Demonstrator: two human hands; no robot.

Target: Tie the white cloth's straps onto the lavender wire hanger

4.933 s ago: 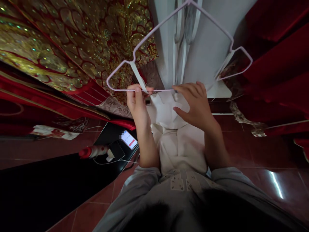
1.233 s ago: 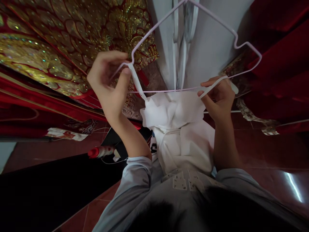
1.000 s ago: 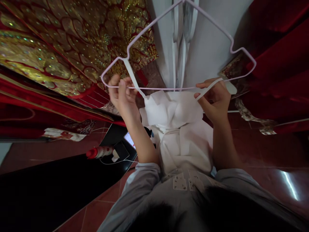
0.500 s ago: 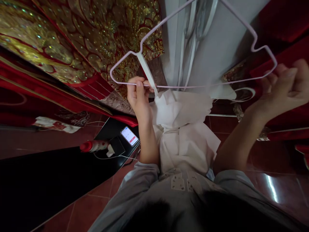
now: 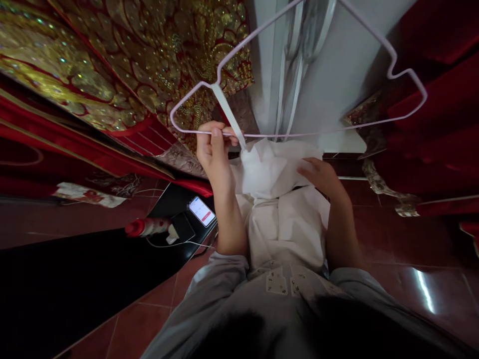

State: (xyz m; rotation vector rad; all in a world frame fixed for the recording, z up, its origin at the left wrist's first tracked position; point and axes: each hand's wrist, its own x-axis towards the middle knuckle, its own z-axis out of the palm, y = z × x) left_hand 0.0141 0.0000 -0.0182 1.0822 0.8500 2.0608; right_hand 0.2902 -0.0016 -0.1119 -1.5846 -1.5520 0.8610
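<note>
The left hand (image 5: 215, 149) is raised near the middle of the frame, forearm upright, thumb and curled fingers closed around the bottom bar of one hanger (image 5: 292, 135), which spans the upper centre. The right hand (image 5: 322, 175), just right of centre, sits lower with its forearm slanting up and inward, its fingers reaching onto the right part of one white garment (image 5: 262, 169); whether they grip the cloth I cannot tell. The garment is in the centre of the frame, below the bar, and one strap (image 5: 229, 112) runs from it up to the notch on the hanger's left side. At lower left, one black table (image 5: 93, 279) bears one lit phone (image 5: 202, 211) and one red-capped bottle (image 5: 147, 227), lying on its side in the frame
</note>
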